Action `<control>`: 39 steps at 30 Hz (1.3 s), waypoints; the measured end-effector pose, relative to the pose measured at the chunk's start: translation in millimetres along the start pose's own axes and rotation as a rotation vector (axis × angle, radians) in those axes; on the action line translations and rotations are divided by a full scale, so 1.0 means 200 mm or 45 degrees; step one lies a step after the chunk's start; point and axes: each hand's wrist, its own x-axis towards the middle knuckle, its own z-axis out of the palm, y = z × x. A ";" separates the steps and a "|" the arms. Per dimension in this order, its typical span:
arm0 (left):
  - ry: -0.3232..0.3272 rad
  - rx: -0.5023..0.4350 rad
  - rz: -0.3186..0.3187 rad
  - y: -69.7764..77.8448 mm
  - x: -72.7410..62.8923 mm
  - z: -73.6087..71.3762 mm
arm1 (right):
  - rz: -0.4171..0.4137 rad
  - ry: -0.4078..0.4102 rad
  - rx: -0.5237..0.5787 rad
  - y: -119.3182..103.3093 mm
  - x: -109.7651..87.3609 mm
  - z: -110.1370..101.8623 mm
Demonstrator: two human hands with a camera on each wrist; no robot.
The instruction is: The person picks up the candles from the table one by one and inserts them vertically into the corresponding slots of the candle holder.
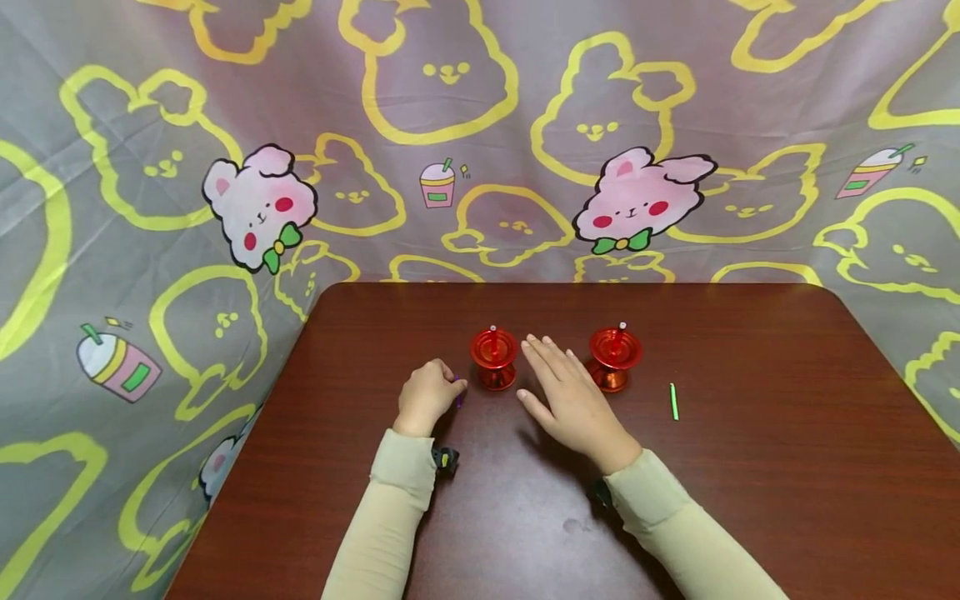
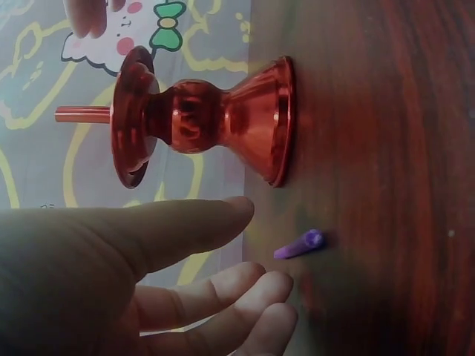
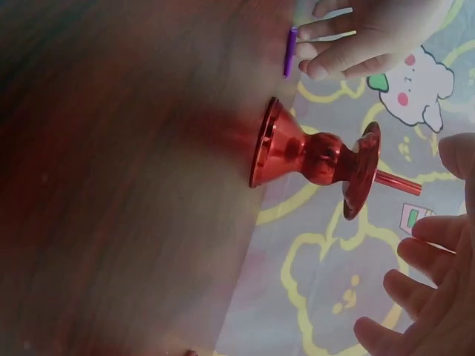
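One left hand (image 1: 430, 398), fingers loosely parted, beside a purple stick (image 2: 300, 245) on the counter (image 1: 757, 492), not lifted yet; red stand (image 1: 494, 358) upright, rod (image 2: 83, 114) up already; right hand (image 1: 567, 404), fingers straight, gripping nothing; second stand (image 1: 618, 353), likewise done; farther right, green stick (image 1: 674, 402) lying loose.

The two shiny red metallic pedestal-shaped holders (image 2: 197, 119) are one glossy red all over; the slim red upright rod (image 2: 85, 114) matches; the short narrow tube (image 2: 297, 245) is purple, the thin straight stick (image 1: 673, 402) bright green; the reddish-brown wooden table (image 1: 787, 433) bears dark streaked grain; the grey cloth backdrop (image 1: 442, 108) carries yellow animal outlines, pink-and-white heads with red cheeks and green bows, and pink cups; the long fabric sleeves (image 1: 390, 517) are plain cream.
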 end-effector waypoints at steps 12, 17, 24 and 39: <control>-0.036 0.027 -0.029 -0.01 0.02 0.01 | 0.061 -0.173 -0.016 -0.01 0.03 0.02; -0.057 0.059 -0.042 0.00 0.03 0.02 | 0.071 -0.197 -0.019 -0.01 0.05 0.03; -0.075 0.109 -0.063 0.00 0.05 0.03 | 0.071 -0.200 -0.029 -0.01 0.06 0.05; -0.059 0.185 -0.111 0.05 0.06 0.04 | 0.099 -0.233 -0.061 -0.02 0.07 0.07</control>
